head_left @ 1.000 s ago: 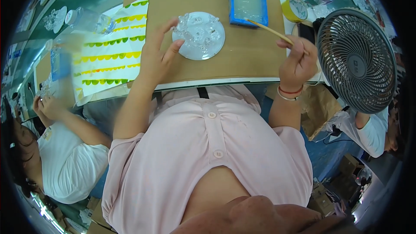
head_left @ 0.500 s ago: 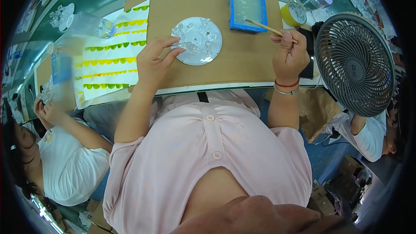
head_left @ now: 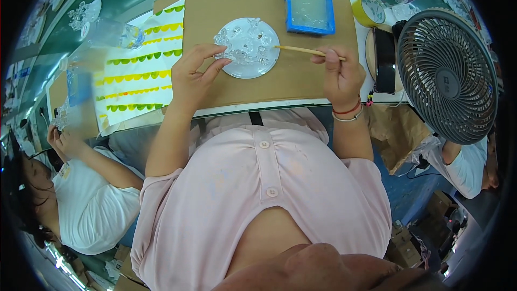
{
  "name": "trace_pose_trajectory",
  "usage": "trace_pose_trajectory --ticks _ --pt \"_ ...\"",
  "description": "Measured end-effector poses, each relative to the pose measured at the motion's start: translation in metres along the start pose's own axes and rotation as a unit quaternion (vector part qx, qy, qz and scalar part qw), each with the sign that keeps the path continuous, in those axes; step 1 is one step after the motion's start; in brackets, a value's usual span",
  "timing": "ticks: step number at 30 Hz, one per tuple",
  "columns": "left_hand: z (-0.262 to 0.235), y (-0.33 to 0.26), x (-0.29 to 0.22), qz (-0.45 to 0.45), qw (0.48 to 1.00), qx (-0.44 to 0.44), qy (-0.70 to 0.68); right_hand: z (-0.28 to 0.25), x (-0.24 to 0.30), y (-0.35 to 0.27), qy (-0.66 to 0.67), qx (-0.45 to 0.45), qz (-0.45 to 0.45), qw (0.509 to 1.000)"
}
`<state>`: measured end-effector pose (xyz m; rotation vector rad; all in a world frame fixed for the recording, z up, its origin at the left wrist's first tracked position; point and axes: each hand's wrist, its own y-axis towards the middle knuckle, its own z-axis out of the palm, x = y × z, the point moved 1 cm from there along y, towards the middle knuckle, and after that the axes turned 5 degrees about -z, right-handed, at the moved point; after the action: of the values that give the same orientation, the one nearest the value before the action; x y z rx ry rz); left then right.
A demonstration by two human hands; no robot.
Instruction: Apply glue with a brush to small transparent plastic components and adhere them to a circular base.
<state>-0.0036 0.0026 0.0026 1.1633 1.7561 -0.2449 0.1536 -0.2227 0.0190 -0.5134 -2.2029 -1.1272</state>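
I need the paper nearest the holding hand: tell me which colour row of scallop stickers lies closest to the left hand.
The green row level with the left hand, third from the top; the yellow rows and other green rows sit higher or lower on the sheet.

One head-worn fisheye looks steeply down, close over the workbench [head_left: 301, 83]; rim probably distorted.

Both bare forearms rise from the lower part of the view, elbows spread wide on either side of the torso. The left hand [head_left: 195, 75] is raised with its back toward the camera, thumb and fingers [head_left: 218, 54] curled forward and pinched together at the tips. The right hand [head_left: 340, 75] is closed in a loose fist with the knuckles up, its thumb pressed against the forefinger. Two thin bands, one red and one pale, circle the right wrist.
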Motion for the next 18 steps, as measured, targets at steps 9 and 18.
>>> trace_pose_trajectory --ticks 9,18 --pt "-0.001 0.0 0.003 0.002 1.0 0.015 0.005 0.006 -0.009 0.008 -0.014 0.034 -0.019 0.999" --pt "0.0 0.0 0.004 -0.004 1.0 0.013 -0.005 0.005 -0.012 0.013 -0.019 0.019 -0.027 0.999"
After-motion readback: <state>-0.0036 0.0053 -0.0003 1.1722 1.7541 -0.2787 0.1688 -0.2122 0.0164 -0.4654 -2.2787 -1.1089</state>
